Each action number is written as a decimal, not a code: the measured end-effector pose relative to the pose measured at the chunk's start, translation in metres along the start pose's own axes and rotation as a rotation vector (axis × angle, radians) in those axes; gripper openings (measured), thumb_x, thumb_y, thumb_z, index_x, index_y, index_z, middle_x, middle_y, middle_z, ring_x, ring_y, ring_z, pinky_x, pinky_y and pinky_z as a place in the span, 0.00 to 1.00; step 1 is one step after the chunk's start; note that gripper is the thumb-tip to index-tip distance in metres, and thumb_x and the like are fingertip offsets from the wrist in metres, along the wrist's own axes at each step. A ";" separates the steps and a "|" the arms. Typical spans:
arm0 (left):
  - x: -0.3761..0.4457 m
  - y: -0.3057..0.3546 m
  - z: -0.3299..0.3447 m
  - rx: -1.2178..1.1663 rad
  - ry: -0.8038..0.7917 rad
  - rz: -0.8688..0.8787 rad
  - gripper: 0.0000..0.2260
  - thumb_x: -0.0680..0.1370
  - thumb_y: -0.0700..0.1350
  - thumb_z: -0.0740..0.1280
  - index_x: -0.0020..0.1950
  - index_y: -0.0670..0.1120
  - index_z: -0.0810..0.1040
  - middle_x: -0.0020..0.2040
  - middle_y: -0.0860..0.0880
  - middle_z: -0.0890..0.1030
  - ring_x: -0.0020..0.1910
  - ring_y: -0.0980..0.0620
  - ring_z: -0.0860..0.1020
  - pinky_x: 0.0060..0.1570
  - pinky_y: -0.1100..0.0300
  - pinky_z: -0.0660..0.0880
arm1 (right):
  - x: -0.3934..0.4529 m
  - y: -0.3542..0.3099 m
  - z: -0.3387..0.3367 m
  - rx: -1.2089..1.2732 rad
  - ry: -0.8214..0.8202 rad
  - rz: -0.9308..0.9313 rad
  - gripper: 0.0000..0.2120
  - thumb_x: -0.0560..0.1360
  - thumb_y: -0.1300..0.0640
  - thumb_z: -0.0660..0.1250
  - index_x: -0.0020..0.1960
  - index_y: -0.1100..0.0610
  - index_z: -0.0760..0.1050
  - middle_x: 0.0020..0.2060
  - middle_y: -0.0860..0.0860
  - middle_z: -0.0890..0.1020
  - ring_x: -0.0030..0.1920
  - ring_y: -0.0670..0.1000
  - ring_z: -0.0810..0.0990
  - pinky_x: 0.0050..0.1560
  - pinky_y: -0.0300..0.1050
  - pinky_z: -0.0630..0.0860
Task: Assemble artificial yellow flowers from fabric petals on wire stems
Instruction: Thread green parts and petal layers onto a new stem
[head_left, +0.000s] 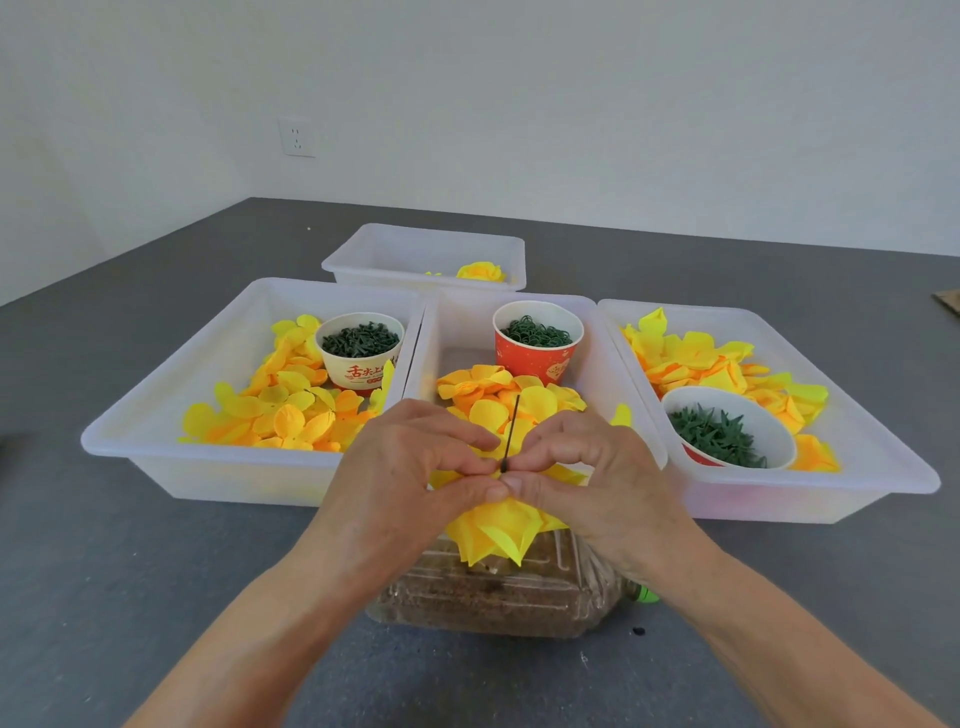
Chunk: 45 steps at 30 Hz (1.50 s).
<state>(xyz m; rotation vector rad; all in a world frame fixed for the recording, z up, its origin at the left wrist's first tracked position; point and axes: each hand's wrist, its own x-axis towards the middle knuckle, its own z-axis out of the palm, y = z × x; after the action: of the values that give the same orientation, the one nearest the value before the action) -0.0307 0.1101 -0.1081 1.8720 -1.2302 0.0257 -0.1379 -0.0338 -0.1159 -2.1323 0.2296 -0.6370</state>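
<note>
Both hands, left hand (410, 467) and right hand (587, 473), pinch a yellow flower (493, 530) on a dark stem (511, 431), near three petal-filled trays (156, 431).

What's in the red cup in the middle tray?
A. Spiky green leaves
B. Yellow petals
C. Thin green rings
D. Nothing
C: the red cup in the middle tray is filled with thin dark green rings; the petals lie loose in front of it.

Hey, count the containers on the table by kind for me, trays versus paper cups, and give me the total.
White plastic trays: 4 (left, middle, right, back)
Paper cups: 3 (white printed, red, tilted one)
Total: 7
</note>
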 end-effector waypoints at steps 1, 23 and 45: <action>0.001 0.000 0.000 0.009 -0.007 0.001 0.13 0.64 0.57 0.68 0.41 0.51 0.86 0.45 0.64 0.80 0.54 0.64 0.73 0.54 0.67 0.70 | 0.000 0.000 0.000 0.006 0.000 0.003 0.13 0.66 0.55 0.76 0.33 0.36 0.80 0.39 0.37 0.80 0.46 0.42 0.76 0.48 0.34 0.69; 0.012 0.010 -0.007 0.008 -0.081 -0.031 0.17 0.62 0.44 0.79 0.30 0.67 0.79 0.40 0.71 0.79 0.44 0.66 0.77 0.47 0.61 0.73 | -0.002 -0.004 -0.001 -0.067 -0.011 -0.006 0.03 0.69 0.56 0.74 0.42 0.53 0.84 0.39 0.45 0.79 0.50 0.46 0.73 0.50 0.33 0.66; 0.026 0.014 -0.011 -0.052 -0.233 -0.063 0.05 0.62 0.50 0.77 0.35 0.56 0.84 0.42 0.64 0.82 0.47 0.68 0.77 0.46 0.79 0.66 | -0.001 -0.009 -0.015 -0.005 0.007 -0.012 0.04 0.71 0.58 0.71 0.42 0.50 0.83 0.39 0.43 0.82 0.47 0.45 0.79 0.53 0.52 0.75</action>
<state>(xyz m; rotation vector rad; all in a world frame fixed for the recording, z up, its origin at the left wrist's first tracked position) -0.0233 0.0970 -0.0806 1.9073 -1.3136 -0.2630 -0.1477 -0.0385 -0.1016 -2.1377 0.2223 -0.6513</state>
